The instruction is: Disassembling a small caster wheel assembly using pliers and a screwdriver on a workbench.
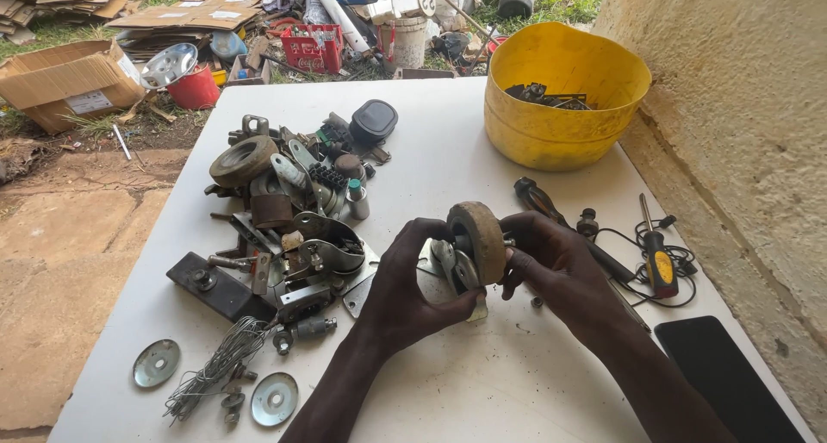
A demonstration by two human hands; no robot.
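Worn caster wheel (476, 240) in a metal bracket, held just above the white table (448, 383), left hand (413, 283) curled around the bracket side, right hand (556, 266) pinching the wheel's far side, scrap-metal heap (284, 219) to the left, yellow bucket (560, 107) beyond, screwdriver (657, 258) at right

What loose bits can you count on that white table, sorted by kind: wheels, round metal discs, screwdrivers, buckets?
Caster wheels: 2, one held by both hands, one on the scrap pile
Round metal discs: 2
Screwdrivers: 2
Yellow bucket: 1
Total: 7
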